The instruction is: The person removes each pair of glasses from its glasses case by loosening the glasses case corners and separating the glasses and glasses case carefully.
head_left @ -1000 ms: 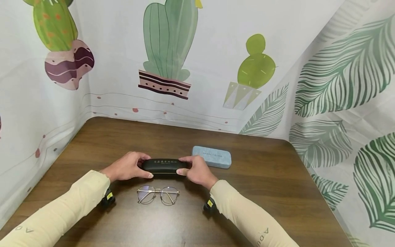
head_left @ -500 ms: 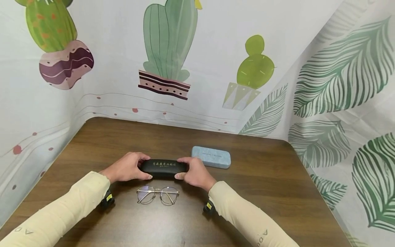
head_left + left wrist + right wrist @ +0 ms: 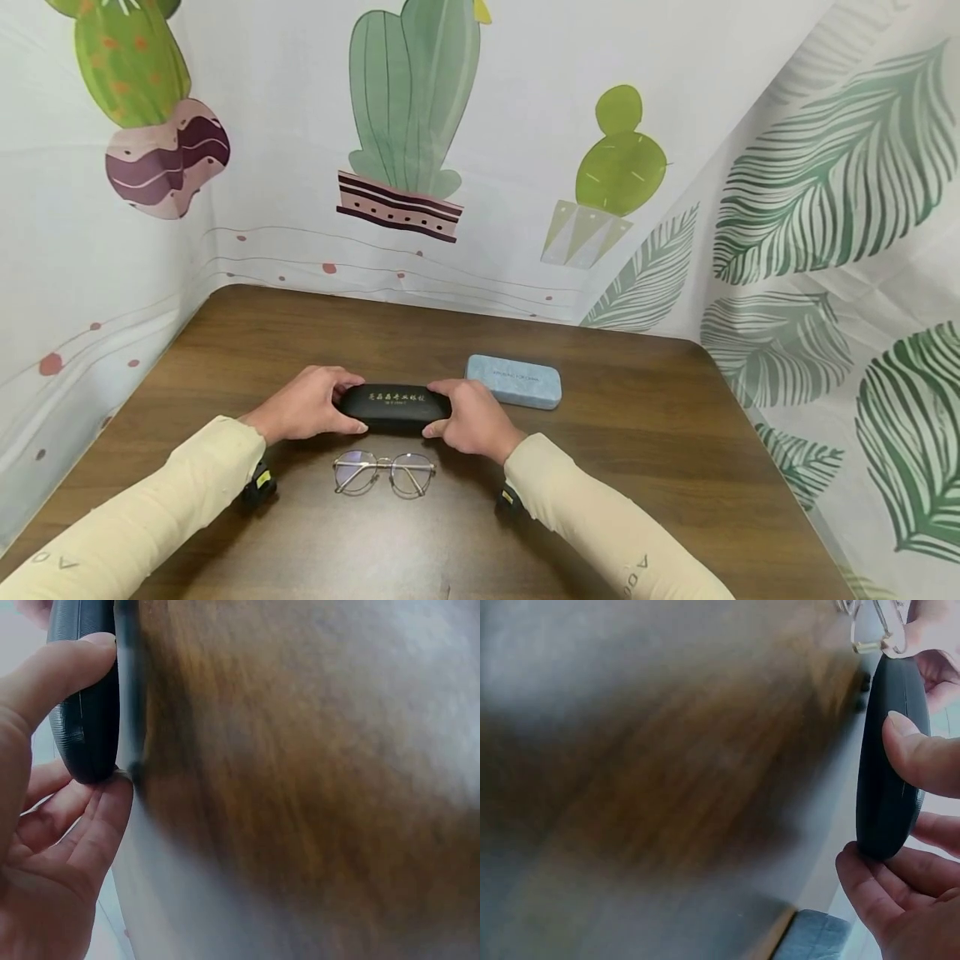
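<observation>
A black glasses case with gold lettering on its lid lies closed between both hands, beyond the glasses. My left hand grips its left end, thumb on the near side and fingers round the far end. At the other end, my right hand holds it the same way. In both wrist views the thumbs press the dark side of the case. Thin-rimmed glasses rest on the table nearer me, temples folded; part of them shows at the top of the right wrist view.
A light blue glasses case lies just beyond my right hand, on the brown wooden table. Cloth with cactus and leaf prints hangs along the table's back and sides.
The black case has tipped so that its lettered lid faces me more, and it has shifted slightly left with both hands. The glasses and blue case stay put.
</observation>
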The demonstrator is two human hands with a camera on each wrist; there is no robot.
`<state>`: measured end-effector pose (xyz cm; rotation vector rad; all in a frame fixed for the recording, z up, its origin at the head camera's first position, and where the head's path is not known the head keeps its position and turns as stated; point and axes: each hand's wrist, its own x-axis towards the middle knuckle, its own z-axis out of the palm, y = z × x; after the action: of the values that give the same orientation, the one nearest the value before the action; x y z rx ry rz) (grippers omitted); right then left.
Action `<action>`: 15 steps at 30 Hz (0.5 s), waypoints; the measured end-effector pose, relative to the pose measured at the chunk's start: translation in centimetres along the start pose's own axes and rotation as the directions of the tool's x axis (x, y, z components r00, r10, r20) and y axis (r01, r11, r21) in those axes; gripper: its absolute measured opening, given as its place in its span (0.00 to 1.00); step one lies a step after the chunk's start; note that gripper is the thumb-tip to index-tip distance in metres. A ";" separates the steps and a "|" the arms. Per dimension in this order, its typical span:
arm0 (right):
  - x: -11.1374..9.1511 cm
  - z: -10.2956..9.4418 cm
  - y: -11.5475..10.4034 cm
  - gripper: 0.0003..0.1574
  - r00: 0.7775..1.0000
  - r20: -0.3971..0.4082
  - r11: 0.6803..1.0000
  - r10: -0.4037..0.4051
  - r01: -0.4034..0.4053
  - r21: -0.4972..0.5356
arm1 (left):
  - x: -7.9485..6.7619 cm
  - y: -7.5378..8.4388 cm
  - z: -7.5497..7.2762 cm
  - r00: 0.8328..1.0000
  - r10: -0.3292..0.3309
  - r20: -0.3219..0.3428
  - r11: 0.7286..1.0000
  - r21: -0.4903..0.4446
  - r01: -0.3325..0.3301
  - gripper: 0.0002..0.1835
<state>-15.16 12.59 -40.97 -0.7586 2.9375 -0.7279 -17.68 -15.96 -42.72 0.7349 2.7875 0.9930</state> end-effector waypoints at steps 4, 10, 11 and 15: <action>0.4 -0.4 -0.1 0.38 1.000 -0.010 1.000 -0.020 0.019 -0.021 | 0.3 -0.1 -0.2 1.000 0.004 -0.012 1.000 -0.009 -0.004 0.38; 1.1 -1.0 -0.3 0.38 1.000 -0.011 1.000 -0.009 0.009 -0.026 | 0.8 0.1 -0.9 1.000 0.007 -0.030 1.000 -0.002 -0.007 0.38; 1.2 -1.1 -0.3 0.38 1.000 -0.009 0.999 -0.006 0.005 -0.031 | 0.9 0.1 -1.0 0.999 0.006 -0.033 1.000 0.004 -0.006 0.38; 1.7 -1.2 -0.6 0.38 1.000 -0.005 0.998 -0.001 0.001 -0.058 | 1.2 0.0 -1.4 0.999 -0.005 -0.035 1.000 0.025 0.006 0.38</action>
<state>-16.51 11.89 -39.45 -0.7632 2.9750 -0.6487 -19.07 -16.22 -41.58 0.7200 2.8348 0.9814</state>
